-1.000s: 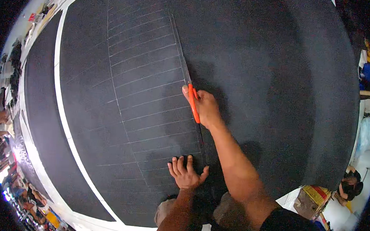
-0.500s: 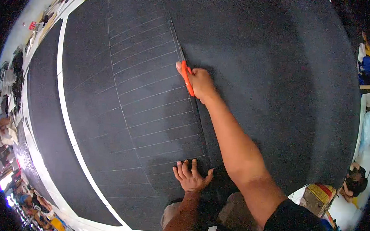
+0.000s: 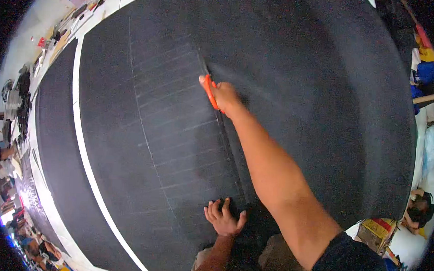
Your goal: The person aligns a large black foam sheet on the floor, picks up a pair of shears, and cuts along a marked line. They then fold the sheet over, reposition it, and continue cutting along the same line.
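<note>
My right hand [image 3: 227, 99] grips a pair of scissors by their orange handles [image 3: 210, 92]. The blades point away from me, along a dark slit in a large black sheet [image 3: 298, 90] that looks like fabric. Behind the scissors, the slit [image 3: 228, 158] runs back toward my body. Near its close end, my left hand [image 3: 225, 219] lies flat on the sheet with its fingers spread. Thin pale lines cross the sheet in a ladder pattern left of the slit, bounded by a long curved line [image 3: 147, 144].
A white strip [image 3: 85, 160] divides the black sheet from another dark piece [image 3: 54, 141] on the left. Small items and a person's arm [image 3: 5, 152] are along the left edge. At right lie a blue item [image 3: 430, 71] and a yellow-and-red box [image 3: 376, 227]. Another person [image 3: 420, 207] shows there.
The view has shifted a little, with the scene lower in it. My right hand and the scissors have moved slightly forward along the slit. My left hand stays flat on the sheet.
</note>
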{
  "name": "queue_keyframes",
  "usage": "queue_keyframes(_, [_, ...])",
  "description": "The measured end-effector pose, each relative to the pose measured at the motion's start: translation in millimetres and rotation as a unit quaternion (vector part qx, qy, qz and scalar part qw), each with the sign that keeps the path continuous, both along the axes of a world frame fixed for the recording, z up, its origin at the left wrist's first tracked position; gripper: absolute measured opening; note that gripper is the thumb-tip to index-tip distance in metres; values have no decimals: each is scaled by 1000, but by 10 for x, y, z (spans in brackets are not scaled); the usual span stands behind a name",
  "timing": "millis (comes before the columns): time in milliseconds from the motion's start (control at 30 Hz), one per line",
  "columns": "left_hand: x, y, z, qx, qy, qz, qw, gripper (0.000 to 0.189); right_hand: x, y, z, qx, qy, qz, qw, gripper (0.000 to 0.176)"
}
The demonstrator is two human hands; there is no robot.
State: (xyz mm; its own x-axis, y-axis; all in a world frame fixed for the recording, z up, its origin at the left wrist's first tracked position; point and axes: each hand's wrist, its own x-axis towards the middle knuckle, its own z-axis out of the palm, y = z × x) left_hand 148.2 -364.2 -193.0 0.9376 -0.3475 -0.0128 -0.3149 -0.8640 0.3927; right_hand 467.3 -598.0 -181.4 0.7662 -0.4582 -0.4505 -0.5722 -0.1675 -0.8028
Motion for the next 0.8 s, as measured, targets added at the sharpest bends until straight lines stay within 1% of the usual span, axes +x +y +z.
queue_keyframes(33, [147,-28,106,-7,17,-4,1000,63,19,-29,26,-12,11,-3,1000,74])
queue_keyframes(67, [275,-53,210,-39,59,53,996,52,19,-28,28,-3,19,1,1000,75])
queue_keyframes(133, [1116,-231,298,-13,-81,118,990,42,19,-36,24,20,36,13,999,80])
queue_keyframes(167, [1692,-349,379,-32,-103,119,987,34,42,-37,31,30,42,17,999,83])
queue_keyframes(200, [2261,-418,313,-93,-113,96,985,35,48,-23,11,12,44,3,999,80])
queue_keyframes(233, [2770,-570,291,-113,-178,78,974,36,38,-22,43,16,41,4,999,79])
queue_keyframes(267, [3204,-735,227,-111,-197,74,971,41,29,-23,97,20,40,6,999,77])
queue_keyframes(333, [3766,-980,-55,17,-230,73,970,49,23,-13,152,29,27,7,999,75])
queue_keyframes(400, [3884,-1096,-177,30,-190,87,977,53,22,-13,143,44,6,-2,999,73])
queue_keyframes(500, [3894,-1087,-296,35,-146,93,984,56,45,-24,99,63,15,-2,998,66])
queue_keyframes(600, [3932,-1134,-220,36,-129,91,987,55,27,-62,236,75,21,25,997,65])
queue_keyframes(667, [3937,-1140,-202,34,-120,92,988,54,24,-56,88,56,24,7,998,62])
queue_keyframes(700, [3948,-1146,-196,33,-116,93,988,54,63,-41,128,46,26,0,999,60])
queue_keyframes(733, [3954,-1153,-196,27,-108,98,989,54,72,-41,183,81,31,-19,996,61])
queue_keyframes(800, [3975,-1155,-192,30,-105,101,989,54,207,-78,253,72,38,2,997,61])
